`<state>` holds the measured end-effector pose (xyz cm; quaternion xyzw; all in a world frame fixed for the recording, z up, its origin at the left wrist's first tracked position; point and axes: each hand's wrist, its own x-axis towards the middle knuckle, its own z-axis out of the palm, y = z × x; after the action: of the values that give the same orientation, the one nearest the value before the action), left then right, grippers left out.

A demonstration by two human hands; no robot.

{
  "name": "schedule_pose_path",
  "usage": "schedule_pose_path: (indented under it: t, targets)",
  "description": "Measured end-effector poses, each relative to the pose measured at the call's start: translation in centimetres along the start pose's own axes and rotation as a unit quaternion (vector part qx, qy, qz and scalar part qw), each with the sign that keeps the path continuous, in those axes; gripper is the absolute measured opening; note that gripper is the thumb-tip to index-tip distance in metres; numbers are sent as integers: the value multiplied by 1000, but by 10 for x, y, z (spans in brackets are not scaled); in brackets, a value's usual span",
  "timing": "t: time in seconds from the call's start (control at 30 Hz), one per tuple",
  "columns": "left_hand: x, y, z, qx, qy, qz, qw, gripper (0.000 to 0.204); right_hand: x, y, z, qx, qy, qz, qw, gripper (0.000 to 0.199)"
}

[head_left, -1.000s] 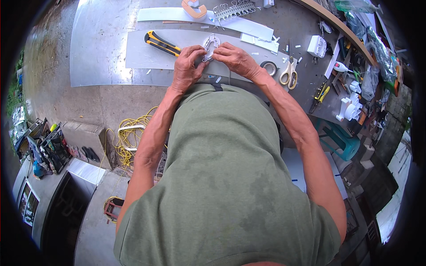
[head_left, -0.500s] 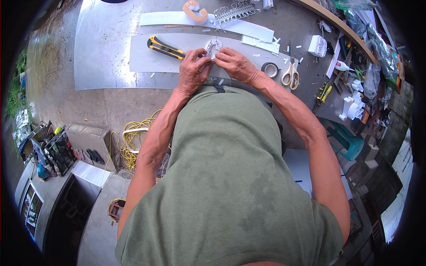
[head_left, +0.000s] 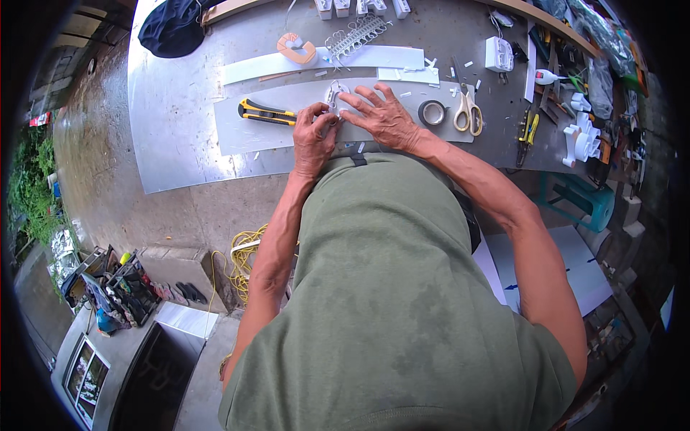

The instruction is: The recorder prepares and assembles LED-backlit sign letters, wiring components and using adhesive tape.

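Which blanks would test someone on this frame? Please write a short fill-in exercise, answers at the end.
1. The left hand and right hand are at a small curved piece coloured ____.
2. The cutter lies to the ____ of the left hand.
3. The tape lies between the right hand and the ____.
4. The stool stands on the person's ____ side.

Missing words: white; left; scissors; right.

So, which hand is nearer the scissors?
Right: the right hand is left of the scissors, tape roll between; the left hand is farther left, beside the utility knife.
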<state>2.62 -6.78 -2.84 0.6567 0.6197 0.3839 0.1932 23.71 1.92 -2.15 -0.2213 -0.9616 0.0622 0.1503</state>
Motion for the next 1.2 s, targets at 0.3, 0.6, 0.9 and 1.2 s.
schedule_pose_path:
  t: [0.3,0.6,0.9,1.2]
  targets:
    - [-3,2,-9,-62,-29,-75,995,47,10,6,-3,99,47,27,994,37]
    - [-1,-6,-5,-5,-8,-26,1000,48,16,-4,9,80,33,-24,996,27]
    - [6,-2,-5,-48,-8,-72,996,39,30,2,14,189,-19,29,981,16]
    - [7,-3,-7,-69,-20,-101,992,39,30,2,9,199,-42,45,978,18]
